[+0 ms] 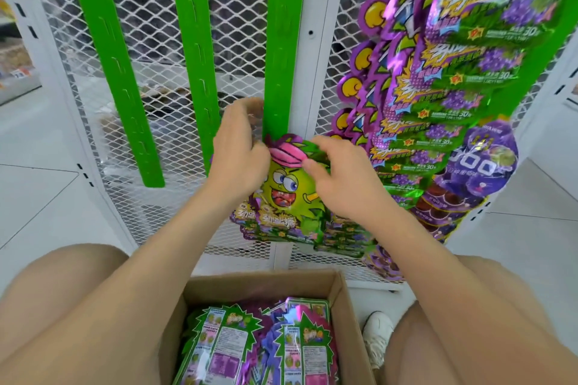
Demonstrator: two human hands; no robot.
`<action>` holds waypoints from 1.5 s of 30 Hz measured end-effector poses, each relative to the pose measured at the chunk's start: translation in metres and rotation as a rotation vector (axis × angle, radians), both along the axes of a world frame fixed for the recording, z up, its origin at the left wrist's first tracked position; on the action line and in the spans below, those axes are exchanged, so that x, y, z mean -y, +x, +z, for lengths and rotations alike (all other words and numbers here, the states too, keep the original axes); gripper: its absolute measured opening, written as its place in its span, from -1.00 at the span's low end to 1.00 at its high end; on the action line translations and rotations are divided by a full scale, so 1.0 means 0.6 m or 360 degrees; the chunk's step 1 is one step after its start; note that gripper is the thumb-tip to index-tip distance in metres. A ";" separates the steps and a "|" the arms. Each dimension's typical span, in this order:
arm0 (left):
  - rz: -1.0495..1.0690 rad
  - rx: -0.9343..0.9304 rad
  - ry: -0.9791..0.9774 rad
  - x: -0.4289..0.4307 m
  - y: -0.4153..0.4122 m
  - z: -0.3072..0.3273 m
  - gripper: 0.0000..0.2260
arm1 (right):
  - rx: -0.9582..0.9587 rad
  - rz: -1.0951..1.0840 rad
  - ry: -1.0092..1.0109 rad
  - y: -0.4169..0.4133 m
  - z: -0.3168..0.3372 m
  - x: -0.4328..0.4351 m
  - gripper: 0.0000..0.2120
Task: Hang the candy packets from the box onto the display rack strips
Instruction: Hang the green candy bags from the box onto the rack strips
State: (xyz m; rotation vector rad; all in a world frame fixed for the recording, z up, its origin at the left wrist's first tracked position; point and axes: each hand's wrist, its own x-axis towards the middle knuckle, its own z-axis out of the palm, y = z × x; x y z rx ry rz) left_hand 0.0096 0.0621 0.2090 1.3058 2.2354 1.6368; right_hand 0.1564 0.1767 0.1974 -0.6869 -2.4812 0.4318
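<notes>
Packet (289, 194) is up against the lower end of the third green strip (283, 40), top edge just below the strip's bottom slots. The next move hinges on that: the packet's hang hole has to meet a tab on the strip, and the hole sits at the pink-capped top, right between both sets of fingers. Long axis is roughly vertical, tilted slightly left, in line with the strip.

Left hand (239, 153): fingers pinched narrow on the packet's upper-left edge, fingertips partly behind the strip, so exact contact can't be read. Right hand (336, 178): fingers closed on the upper-right corner, thumb on the face. Both hands hold the same packet; neither is clearly nearer the strip (left looks marginally closer to the tab).

More packets hang stacked below it on the same strip. Box (344, 297) sits on the floor between the knees, still holding plenty of packets. Filled strip (453, 97) is to the right, two empty green strips to the left.

Judgement: hooking step, mid-task.
</notes>
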 end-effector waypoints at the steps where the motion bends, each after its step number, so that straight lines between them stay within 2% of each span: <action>1: 0.0028 0.0032 0.0018 -0.006 0.000 0.002 -0.40 | -0.0028 0.0006 0.0019 -0.010 0.010 -0.002 -0.85; 5: 0.0104 0.0142 -0.0008 -0.020 -0.013 0.016 -0.58 | -0.0345 -0.0149 0.0015 -0.044 0.026 0.005 -0.83; 8: 0.0034 0.0073 -0.0173 -0.016 -0.023 0.029 -0.75 | -0.0584 -0.0194 -0.0027 -0.056 0.027 0.016 -0.89; 10: -0.0014 0.0052 -0.0232 -0.010 -0.025 0.033 -0.82 | -0.0649 -0.0223 -0.0029 -0.059 0.029 0.022 -0.86; 13: -0.0080 0.0156 -0.0235 0.001 -0.021 0.037 -0.73 | -0.0700 -0.0279 -0.0015 -0.061 0.033 0.034 -0.81; 20: -0.0233 0.0413 -0.0240 0.013 -0.013 0.031 -0.68 | -0.0793 -0.0373 -0.0092 -0.063 0.026 0.052 -0.75; 24: -0.0298 0.0419 -0.0159 0.020 -0.020 0.028 -0.63 | -0.0707 -0.0392 -0.0110 -0.062 0.018 0.050 -0.70; 26: -0.0318 0.0394 -0.0129 0.020 -0.026 0.022 -0.53 | -0.0661 -0.0352 -0.0149 -0.059 0.013 0.047 -0.68; 28: -0.0342 0.0282 -0.0120 0.020 -0.032 0.014 -0.45 | -0.0608 -0.0300 -0.0136 -0.053 0.006 0.047 -0.70; 31: -0.0238 -0.0085 -0.0122 0.026 -0.031 0.006 -0.53 | -0.0523 -0.0185 -0.0110 -0.041 -0.005 0.041 -0.70; 35: -0.0073 -0.0614 -0.0059 0.035 -0.027 -0.020 -0.92 | -0.0511 -0.0230 -0.0004 -0.031 -0.021 0.034 -0.75; 37: 0.0053 -0.0819 -0.0070 0.043 -0.020 -0.035 -0.60 | -0.0582 -0.0298 0.0173 -0.025 -0.026 0.040 -0.73; 38: 0.0115 -0.0898 -0.0035 0.049 -0.018 -0.039 -0.55 | -0.0632 -0.0269 0.0267 -0.021 -0.031 0.047 -0.73; 40: 0.0114 -0.1067 -0.0025 0.063 -0.013 -0.044 -0.63 | -0.0668 -0.0091 0.0332 -0.016 -0.042 0.071 -0.81; 42: -0.0183 -0.1101 -0.0279 0.076 -0.025 -0.056 -0.77 | -0.0417 0.0074 0.0075 -0.014 -0.071 0.089 -0.88; 45: -0.0661 -0.0963 -0.1148 0.100 -0.042 -0.100 -0.86 | 0.0518 0.0176 -0.0408 -0.025 -0.158 0.115 -0.92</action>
